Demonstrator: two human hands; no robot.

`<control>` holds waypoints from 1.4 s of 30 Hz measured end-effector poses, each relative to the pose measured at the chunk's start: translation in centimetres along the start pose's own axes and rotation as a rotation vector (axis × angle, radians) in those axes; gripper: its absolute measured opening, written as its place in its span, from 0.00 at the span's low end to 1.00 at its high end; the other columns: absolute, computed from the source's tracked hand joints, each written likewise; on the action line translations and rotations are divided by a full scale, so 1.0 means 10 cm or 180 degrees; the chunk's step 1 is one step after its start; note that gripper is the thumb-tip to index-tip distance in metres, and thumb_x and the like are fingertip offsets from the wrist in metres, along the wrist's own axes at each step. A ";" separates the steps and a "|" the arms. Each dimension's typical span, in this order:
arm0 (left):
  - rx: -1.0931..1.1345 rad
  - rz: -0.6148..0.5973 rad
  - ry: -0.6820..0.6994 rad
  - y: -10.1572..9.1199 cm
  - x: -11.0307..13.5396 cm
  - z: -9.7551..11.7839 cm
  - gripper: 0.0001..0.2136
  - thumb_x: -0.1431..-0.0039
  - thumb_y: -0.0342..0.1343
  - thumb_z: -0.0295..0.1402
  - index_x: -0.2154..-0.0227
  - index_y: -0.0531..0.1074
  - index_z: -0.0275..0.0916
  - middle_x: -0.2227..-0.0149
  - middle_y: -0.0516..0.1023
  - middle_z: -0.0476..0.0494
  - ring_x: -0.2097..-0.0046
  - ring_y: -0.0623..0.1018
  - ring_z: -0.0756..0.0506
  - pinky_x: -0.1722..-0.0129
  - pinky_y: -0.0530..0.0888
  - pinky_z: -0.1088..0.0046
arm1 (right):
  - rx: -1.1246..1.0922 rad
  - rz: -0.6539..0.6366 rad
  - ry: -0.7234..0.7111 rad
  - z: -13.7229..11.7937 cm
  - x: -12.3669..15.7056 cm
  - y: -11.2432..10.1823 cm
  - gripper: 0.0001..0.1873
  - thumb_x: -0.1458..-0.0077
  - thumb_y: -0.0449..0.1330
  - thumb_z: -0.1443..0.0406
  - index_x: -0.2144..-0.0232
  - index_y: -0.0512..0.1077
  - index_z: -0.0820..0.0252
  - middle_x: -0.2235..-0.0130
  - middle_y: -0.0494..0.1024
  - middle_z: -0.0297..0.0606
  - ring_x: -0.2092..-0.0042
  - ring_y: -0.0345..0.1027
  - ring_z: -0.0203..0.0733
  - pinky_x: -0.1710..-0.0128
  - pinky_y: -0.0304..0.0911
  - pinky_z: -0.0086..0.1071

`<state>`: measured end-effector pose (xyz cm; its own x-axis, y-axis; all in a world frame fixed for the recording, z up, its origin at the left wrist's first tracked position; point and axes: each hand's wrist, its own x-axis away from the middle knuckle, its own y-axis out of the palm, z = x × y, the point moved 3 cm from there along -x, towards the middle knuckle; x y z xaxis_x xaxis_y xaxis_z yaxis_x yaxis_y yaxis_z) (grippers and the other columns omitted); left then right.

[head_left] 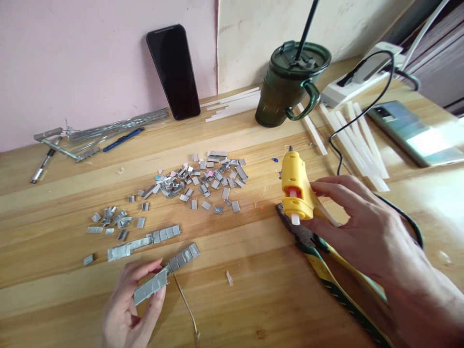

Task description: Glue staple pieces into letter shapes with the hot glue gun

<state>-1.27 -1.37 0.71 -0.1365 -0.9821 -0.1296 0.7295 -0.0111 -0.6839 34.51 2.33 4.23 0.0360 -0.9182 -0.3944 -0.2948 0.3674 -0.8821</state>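
Note:
My left hand (132, 309) pinches a strip of joined grey metal pieces (183, 257) between thumb and fingers, low in the view. A thin string (187, 307) hangs from that strip. On the right, my right hand (362, 232) grips a yellow hot glue gun (295, 176) by its handle, with a white glue stick poking out of its back end. Pliers with yellow and green handles (337, 285) lie partly beneath the right hand. Just beyond the left hand a second metal strip (145, 242) rests on the table, near several loose small metal pieces (203, 179).
A dark phone (176, 72) leans on the wall. Right of it stands a green mug (290, 82) with a straw. Glue sticks (357, 140), another phone (416, 133) and a power strip (355, 82) with a black cable lie right. A blue cutter (123, 139) and wires (119, 125) lie left.

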 end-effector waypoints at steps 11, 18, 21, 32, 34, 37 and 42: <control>-0.0369 -0.0067 -0.0145 -0.07 0.05 -0.14 0.19 0.44 0.59 0.44 0.50 0.68 0.51 0.54 0.73 0.44 0.56 0.77 0.40 0.57 0.79 0.61 | 0.0033 0.0002 0.0022 0.00 0.00 -0.01 0.30 0.38 0.43 0.44 0.61 0.71 0.61 0.63 0.76 0.44 0.69 0.74 0.44 0.76 0.66 0.33; -0.1071 -0.0140 0.0186 -0.16 -0.09 -0.13 0.18 0.47 0.59 0.50 0.55 0.72 0.49 0.58 0.76 0.43 0.59 0.80 0.39 0.66 0.80 0.62 | -0.0043 0.0023 0.0030 0.02 0.02 -0.01 0.25 0.39 0.47 0.46 0.61 0.70 0.58 0.63 0.75 0.42 0.68 0.73 0.45 0.75 0.67 0.34; -0.1244 -0.0067 0.0588 -0.11 -0.15 -0.02 0.13 0.43 0.57 0.46 0.58 0.73 0.47 0.62 0.78 0.45 0.62 0.80 0.41 0.68 0.79 0.65 | -0.0010 0.0077 -0.0021 0.03 0.02 0.00 0.23 0.38 0.47 0.47 0.61 0.69 0.57 0.63 0.75 0.42 0.68 0.74 0.45 0.75 0.67 0.34; -0.1161 -0.0086 0.0783 -0.03 -0.22 -0.01 0.04 0.45 0.58 0.34 0.66 0.72 0.46 0.69 0.76 0.50 0.67 0.78 0.44 0.68 0.76 0.70 | -0.0110 -0.0120 0.0255 0.06 0.05 -0.02 0.14 0.44 0.54 0.55 0.59 0.70 0.55 0.60 0.76 0.40 0.66 0.75 0.46 0.75 0.67 0.33; -0.1131 -0.0100 0.0780 -0.03 -0.24 0.02 0.03 0.45 0.58 0.34 0.67 0.72 0.46 0.70 0.76 0.51 0.68 0.78 0.45 0.70 0.75 0.71 | -0.0152 -0.0180 0.0319 0.06 0.06 -0.02 0.14 0.44 0.55 0.55 0.59 0.70 0.55 0.60 0.76 0.41 0.65 0.75 0.46 0.74 0.67 0.33; -0.1084 -0.0067 0.0806 -0.03 -0.25 0.04 0.02 0.46 0.58 0.33 0.69 0.72 0.46 0.71 0.76 0.51 0.69 0.78 0.45 0.70 0.75 0.72 | -0.0145 -0.0167 0.0345 0.07 0.07 -0.01 0.14 0.45 0.55 0.55 0.59 0.70 0.54 0.60 0.75 0.41 0.66 0.74 0.46 0.75 0.66 0.33; -0.1056 0.0029 0.0760 -0.03 -0.25 0.02 0.02 0.46 0.59 0.33 0.69 0.72 0.45 0.71 0.76 0.51 0.69 0.78 0.45 0.70 0.75 0.72 | -0.0178 -0.0251 0.0429 0.08 0.07 0.02 0.14 0.45 0.55 0.55 0.59 0.70 0.55 0.58 0.75 0.41 0.65 0.74 0.47 0.73 0.67 0.33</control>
<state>-1.01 1.01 1.39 -0.3113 -0.9102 -0.2730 0.4808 0.0969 -0.8714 35.20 1.91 3.58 -0.0661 -0.9568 -0.2831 -0.3490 0.2879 -0.8918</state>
